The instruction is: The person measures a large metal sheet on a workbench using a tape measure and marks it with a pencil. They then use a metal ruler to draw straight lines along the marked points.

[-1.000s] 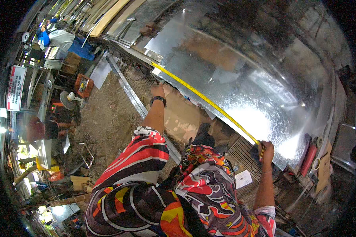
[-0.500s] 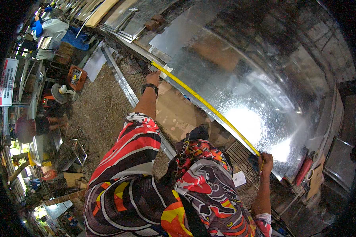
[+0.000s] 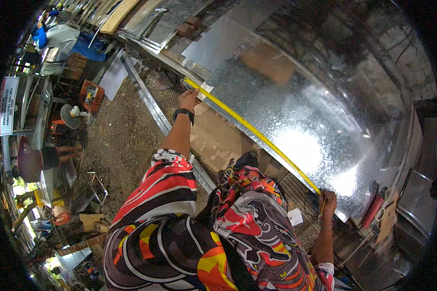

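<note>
A yellow tape measure [image 3: 250, 127] is stretched diagonally along the near edge of a shiny metal sheet [image 3: 262, 104]. At its upper left end my left hand [image 3: 188, 100], with a black watch on the wrist, has its fingers bent at the tape, pinching it beside the sheet's corner. My right hand [image 3: 327, 202] is closed round the tape at the sheet's lower right end. A short length of yellow tape shows below its fingers. The fingertips of both hands are partly hidden.
Leaning away to the left is a long metal channel [image 3: 145, 92] over gravelly ground. A standing fan [image 3: 73, 115], an orange crate [image 3: 91, 95] and another person [image 3: 39, 157] are farther left. Bricks [image 3: 188, 26] lie on the table's far left. A red object [image 3: 373, 208] sits near the sheet's right end.
My left hand has shifted slightly toward me along the tape's end. My right hand stays closed on the tape, a little lower in the picture. The tape remains stretched along the sheet.
</note>
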{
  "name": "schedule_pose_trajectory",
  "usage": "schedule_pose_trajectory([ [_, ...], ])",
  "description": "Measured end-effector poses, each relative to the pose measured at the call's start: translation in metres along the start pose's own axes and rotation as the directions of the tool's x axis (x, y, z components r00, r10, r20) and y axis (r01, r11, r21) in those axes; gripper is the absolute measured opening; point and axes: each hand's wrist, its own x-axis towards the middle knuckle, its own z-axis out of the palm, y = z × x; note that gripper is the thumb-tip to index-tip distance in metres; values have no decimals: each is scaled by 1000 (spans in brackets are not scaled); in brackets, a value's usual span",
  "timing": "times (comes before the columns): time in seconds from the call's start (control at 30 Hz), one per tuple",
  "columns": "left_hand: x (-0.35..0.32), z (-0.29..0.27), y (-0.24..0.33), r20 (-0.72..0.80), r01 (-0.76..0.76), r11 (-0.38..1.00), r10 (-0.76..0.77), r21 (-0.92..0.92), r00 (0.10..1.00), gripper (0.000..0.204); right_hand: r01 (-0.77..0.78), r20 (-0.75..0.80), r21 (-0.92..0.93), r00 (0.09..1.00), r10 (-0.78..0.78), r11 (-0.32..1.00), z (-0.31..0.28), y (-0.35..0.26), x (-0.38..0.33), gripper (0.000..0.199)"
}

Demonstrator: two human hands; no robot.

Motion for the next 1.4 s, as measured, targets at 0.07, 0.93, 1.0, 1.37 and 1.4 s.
schedule_pose_trajectory([
  [0.07,-1,-6,-1,-15,31,999,-32,-42,999,42,9,-7,41,1000,-8,999,5,8,-1,18],
  [0.93,-25,10,21,-106,-77,987,62,-138,992,18,-437,250,792,869,426,427,33,89,-35,20],
  [1.0,-20,10,14,-77,-89,993,82,-81,994,18,-421,240,796,879,411,434,39,100,-41,23],
  [1.37,-18,11,4,-83,-106,986,96,-126,992,18,131,-31,174,991,-128,976,12,32,-11,28],
  [1.4,-15,10,-2,-72,-169,980,162,-107,984,18,125,-32,180,992,-121,976,12,32,-12,28],
])
